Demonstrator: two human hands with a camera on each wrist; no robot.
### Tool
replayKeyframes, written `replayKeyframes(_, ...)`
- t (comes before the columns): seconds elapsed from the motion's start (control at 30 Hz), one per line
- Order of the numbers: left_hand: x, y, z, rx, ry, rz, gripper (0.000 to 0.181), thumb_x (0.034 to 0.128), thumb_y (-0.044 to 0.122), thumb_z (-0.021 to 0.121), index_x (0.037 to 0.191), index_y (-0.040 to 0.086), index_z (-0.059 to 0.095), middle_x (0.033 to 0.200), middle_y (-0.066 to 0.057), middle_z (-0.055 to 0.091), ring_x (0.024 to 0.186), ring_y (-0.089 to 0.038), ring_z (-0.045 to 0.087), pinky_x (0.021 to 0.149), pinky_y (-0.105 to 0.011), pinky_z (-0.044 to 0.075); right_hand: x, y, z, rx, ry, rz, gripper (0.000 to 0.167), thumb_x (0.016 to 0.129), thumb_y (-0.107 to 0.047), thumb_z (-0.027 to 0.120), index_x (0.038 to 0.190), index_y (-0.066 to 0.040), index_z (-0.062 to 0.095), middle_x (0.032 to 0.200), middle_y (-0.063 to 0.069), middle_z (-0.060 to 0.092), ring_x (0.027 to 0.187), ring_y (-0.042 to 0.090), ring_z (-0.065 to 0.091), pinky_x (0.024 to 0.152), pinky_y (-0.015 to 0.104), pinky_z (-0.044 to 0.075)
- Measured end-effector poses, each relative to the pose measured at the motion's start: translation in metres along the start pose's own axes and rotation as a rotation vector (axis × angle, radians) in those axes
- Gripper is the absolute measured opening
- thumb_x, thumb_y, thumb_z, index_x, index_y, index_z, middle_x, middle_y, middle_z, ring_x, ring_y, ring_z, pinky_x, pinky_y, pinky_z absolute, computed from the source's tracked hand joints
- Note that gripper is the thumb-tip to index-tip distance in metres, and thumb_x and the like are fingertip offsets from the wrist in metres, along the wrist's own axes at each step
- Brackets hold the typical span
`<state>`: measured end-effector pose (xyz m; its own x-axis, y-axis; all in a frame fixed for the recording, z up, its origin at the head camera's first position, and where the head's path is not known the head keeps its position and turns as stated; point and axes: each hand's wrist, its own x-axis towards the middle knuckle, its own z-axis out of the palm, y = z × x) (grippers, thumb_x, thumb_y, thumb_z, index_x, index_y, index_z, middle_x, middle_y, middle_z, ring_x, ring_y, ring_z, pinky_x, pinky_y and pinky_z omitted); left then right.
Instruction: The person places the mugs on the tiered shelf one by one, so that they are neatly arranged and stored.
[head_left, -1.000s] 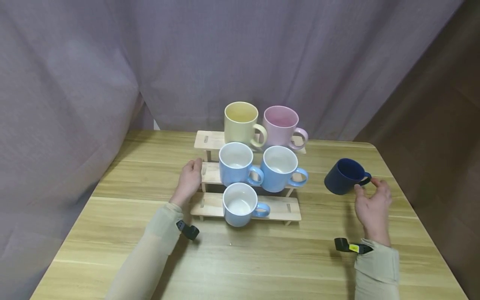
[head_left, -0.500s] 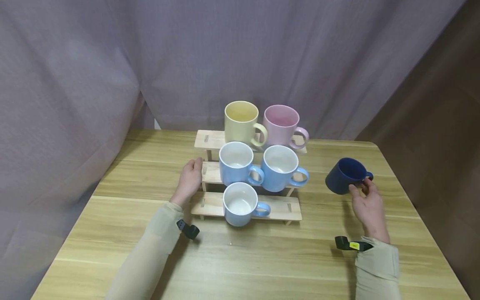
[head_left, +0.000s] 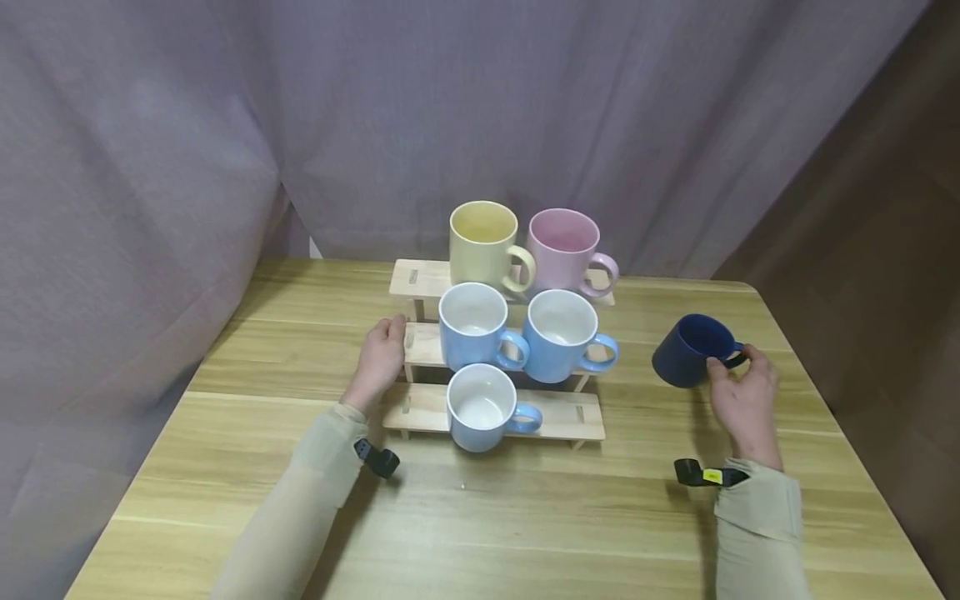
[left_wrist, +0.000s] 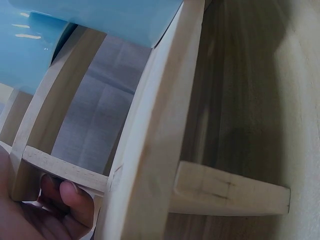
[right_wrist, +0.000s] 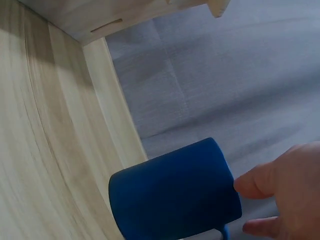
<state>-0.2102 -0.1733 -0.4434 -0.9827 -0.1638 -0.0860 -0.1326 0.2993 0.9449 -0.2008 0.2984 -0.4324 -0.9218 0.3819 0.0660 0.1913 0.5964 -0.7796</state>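
My left hand (head_left: 381, 360) is at the left end of a three-step wooden rack (head_left: 422, 340). In the left wrist view its fingers curl round the rack's wooden frame (left_wrist: 65, 167). Over at the right, a dark blue mug (head_left: 684, 357) stands on the table, handle to the right. Beside that handle is my right hand (head_left: 746, 404), its thumb touching the mug near the rim in the right wrist view. The other fingers are apart from the thumb, near the handle, and partly out of sight there.
On the rack's top step are a yellow mug (head_left: 480, 254) and a pink mug (head_left: 555, 262). Two light blue mugs stand on the middle step, and one light blue mug (head_left: 472, 421) on the lowest. A grey curtain (head_left: 480, 100) hangs behind the table (head_left: 525, 533).
My right hand's fingers came in to the dark blue mug's handle, then shifted back right and slightly up. The mug has hardly moved, and my left hand stays on the rack.
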Motion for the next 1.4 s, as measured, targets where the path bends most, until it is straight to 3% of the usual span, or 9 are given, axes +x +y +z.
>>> replayKeyframes(0.2,0.000,0.000,0.000,0.001,-0.004,-0.005,0.047,0.1057,0.043,0.028,0.095,0.003,0.050,0.070,-0.003,0.045,0.053,-0.015,0.046,0.048,-0.026,0.042,0.009,0.006,-0.002,-0.025,-0.050,-0.012,0.065,0.101,-0.022,0.040,0.150,0.009,0.012,0.152,0.034,0.014,0.140,0.048,0.016,0.115,0.055,0.016)
replayKeyframes(0.47,0.000,-0.001,0.000,0.004,-0.005,-0.001,0.046,0.1057,0.043,0.028,0.092,0.005,0.049,0.070,-0.004,0.045,0.053,-0.015,0.046,0.048,-0.027,0.042,0.017,0.013,-0.008,-0.121,-0.116,-0.147,0.059,0.097,-0.009,0.035,0.146,0.016,0.013,0.150,0.040,0.009,0.140,0.053,0.011,0.115,0.057,0.012)
replayKeyframes(0.57,-0.001,-0.001,0.001,0.003,-0.011,-0.005,0.046,0.1056,0.043,0.027,0.092,0.005,0.049,0.070,-0.003,0.045,0.053,-0.015,0.046,0.048,-0.027,0.042,0.017,0.016,-0.007,-0.132,-0.125,-0.142,0.060,0.096,-0.008,0.036,0.145,0.017,0.013,0.148,0.041,0.011,0.138,0.054,0.013,0.114,0.059,0.013)
replayKeyframes(0.8,0.001,0.000,0.001,0.007,0.009,0.005,0.045,0.1060,0.040,0.029,0.096,0.002,0.052,0.069,-0.005,0.047,0.052,-0.015,0.047,0.047,-0.027,0.042,0.014,0.015,-0.005,-0.156,-0.043,-0.113,0.061,0.096,-0.012,0.041,0.146,0.014,0.020,0.139,0.040,0.025,0.130,0.053,0.023,0.108,0.058,0.023)
replayKeyframes(0.93,0.001,0.000,0.001,0.017,0.009,-0.003,0.047,0.1062,0.040,0.029,0.100,0.001,0.054,0.072,-0.006,0.049,0.054,-0.015,0.049,0.049,-0.027,0.045,0.011,0.015,-0.006,-0.172,-0.042,-0.083,0.059,0.098,-0.018,0.039,0.144,0.015,0.023,0.133,0.038,0.029,0.127,0.051,0.022,0.103,0.059,0.025)
replayKeyframes(1.17,0.001,0.000,0.001,0.013,0.018,-0.003,0.046,0.1065,0.039,0.029,0.100,0.001,0.054,0.072,-0.006,0.049,0.054,-0.016,0.048,0.049,-0.028,0.045,0.004,0.020,-0.007,-0.185,-0.042,-0.124,0.049,0.103,-0.026,0.038,0.124,0.018,0.046,0.116,0.037,0.041,0.117,0.051,0.028,0.093,0.058,0.030)
replayKeyframes(1.27,0.001,0.000,0.001,0.015,0.014,0.003,0.046,0.1064,0.040,0.028,0.100,0.001,0.054,0.071,-0.005,0.048,0.053,-0.015,0.047,0.048,-0.027,0.043,0.001,0.023,-0.008,-0.161,-0.076,-0.124,0.050,0.104,-0.028,0.037,0.119,0.018,0.048,0.110,0.034,0.047,0.107,0.047,0.038,0.085,0.051,0.034)
replayKeyframes(1.4,0.000,0.000,0.001,0.014,0.012,0.007,0.046,0.1063,0.040,0.028,0.098,0.002,0.053,0.071,-0.005,0.047,0.053,-0.015,0.047,0.048,-0.027,0.043,-0.003,0.025,-0.008,-0.106,-0.179,-0.058,0.061,0.105,-0.038,0.032,0.126,0.018,0.044,0.119,0.036,0.048,0.107,0.044,0.045,0.083,0.048,0.038)
